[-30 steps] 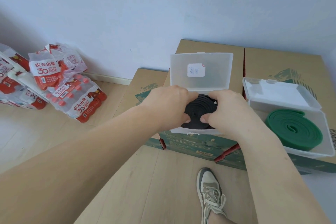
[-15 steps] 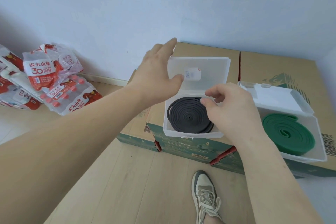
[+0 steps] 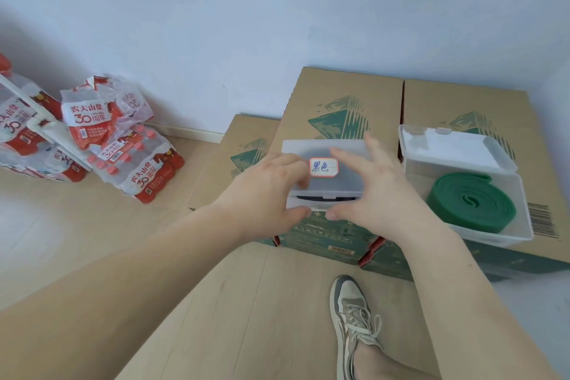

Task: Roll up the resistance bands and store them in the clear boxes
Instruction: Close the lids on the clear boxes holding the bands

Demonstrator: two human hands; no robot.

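**A:** What's the shot?

**B:** Person's left hand [image 3: 268, 191] pinches the lid [image 3: 324, 149] of the labelled box [image 3: 319, 207], fingers on top, thumb under the front rim; right hand [image 3: 377, 194] splayed wide, fingers straight over the lid, thumb at the rim, gripping nothing.

**A:** And the band?

**B:** Black band [image 3: 324, 199] inside, just a dark sliver under the lid; box sits at the front edge of the middle carton [image 3: 339, 92]. Green band [image 3: 472, 207] lies coiled in the second clear box [image 3: 499, 237], standing open near the front edge of the right-hand carton [image 3: 462, 102].

**A:** Which step?

**B:** Closing box no. 1, I'd say; lid down but not yet latched. Next move prob. needs a firm press at the front catch till it snaps; then the same for the box w/ the green band.
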